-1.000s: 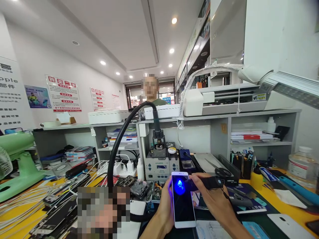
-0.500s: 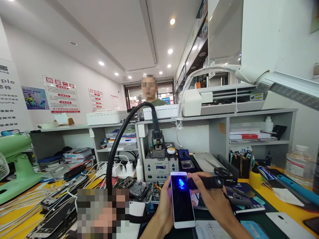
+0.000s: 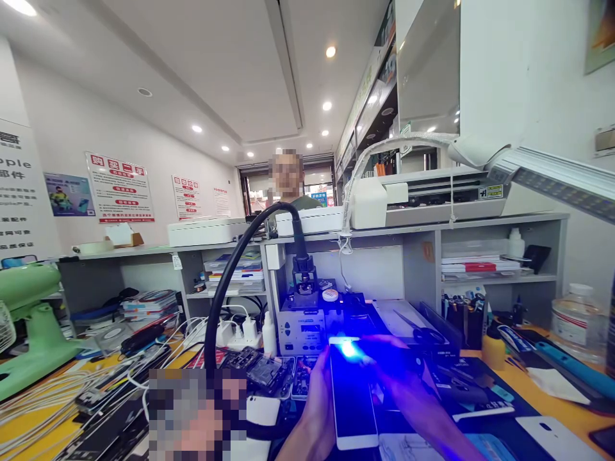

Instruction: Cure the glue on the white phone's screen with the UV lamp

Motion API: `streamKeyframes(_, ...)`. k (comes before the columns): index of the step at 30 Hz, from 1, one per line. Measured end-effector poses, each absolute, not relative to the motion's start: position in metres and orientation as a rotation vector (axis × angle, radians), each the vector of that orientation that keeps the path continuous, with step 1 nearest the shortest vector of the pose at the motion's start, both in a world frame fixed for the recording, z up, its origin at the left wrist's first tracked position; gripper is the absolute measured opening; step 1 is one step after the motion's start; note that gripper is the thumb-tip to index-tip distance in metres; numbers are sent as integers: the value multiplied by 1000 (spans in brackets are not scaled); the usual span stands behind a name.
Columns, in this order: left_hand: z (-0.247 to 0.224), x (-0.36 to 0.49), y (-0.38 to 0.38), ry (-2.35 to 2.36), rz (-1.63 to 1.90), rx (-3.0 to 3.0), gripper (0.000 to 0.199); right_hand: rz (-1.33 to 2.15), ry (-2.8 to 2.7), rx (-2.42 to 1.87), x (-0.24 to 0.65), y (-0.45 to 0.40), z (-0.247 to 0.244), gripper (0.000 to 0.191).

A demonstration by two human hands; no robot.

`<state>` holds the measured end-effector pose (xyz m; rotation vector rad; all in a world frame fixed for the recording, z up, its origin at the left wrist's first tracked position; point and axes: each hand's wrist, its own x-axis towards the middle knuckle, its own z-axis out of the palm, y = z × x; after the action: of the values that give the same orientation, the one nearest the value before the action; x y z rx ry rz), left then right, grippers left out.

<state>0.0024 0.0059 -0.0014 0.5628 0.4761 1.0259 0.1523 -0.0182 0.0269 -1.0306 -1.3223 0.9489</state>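
A white-framed smartphone stands tilted, its dark screen towards me, and my left hand grips it by the left edge. My right hand is at the phone's upper right, its fingers closed round a black torch that gives off blue light. Strong blue glare covers the top of the screen and my right hand, so the torch's outline and fingertips are hard to make out. Behind the phone is a grey soldering or hot-air station with a thick black hose arching over the bench.
Opened phone parts lie left of the phone, beside a tangle of white cables. Scissors, a yellow bottle and a white phone back cover are to the right. A person is beyond the counter.
The blue light has grown from a small spot on the screen to a wide, bright glare over phone, right hand and bench. Both hands stay nearly in place; the view has shifted slightly.
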Motion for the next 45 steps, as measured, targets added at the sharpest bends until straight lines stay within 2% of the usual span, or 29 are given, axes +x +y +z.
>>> streamKeyframes(14, -2, 6, 5, 481, 1026, 528, 61, 881, -1292, -1047, 144, -24, 27, 41)
streamKeyframes(22, -7, 3, 5, 499, 1003, 547, 70, 908, -1280, -972, 141, -29, 39, 42)
streamKeyframes(29, -11, 4, 7, 464, 1009, 570, 72, 796, -1244, -957, 138, -33, 40, 39)
streamKeyframes(36, -10, 3, 6, 367, 1026, 621, 62, 775, -1307, -974, 140, -31, 37, 41)
streamKeyframes(45, -19, 0, 11, 371, 1025, 613, 59, 837, -1451, -997, 146, -30, 31, 38)
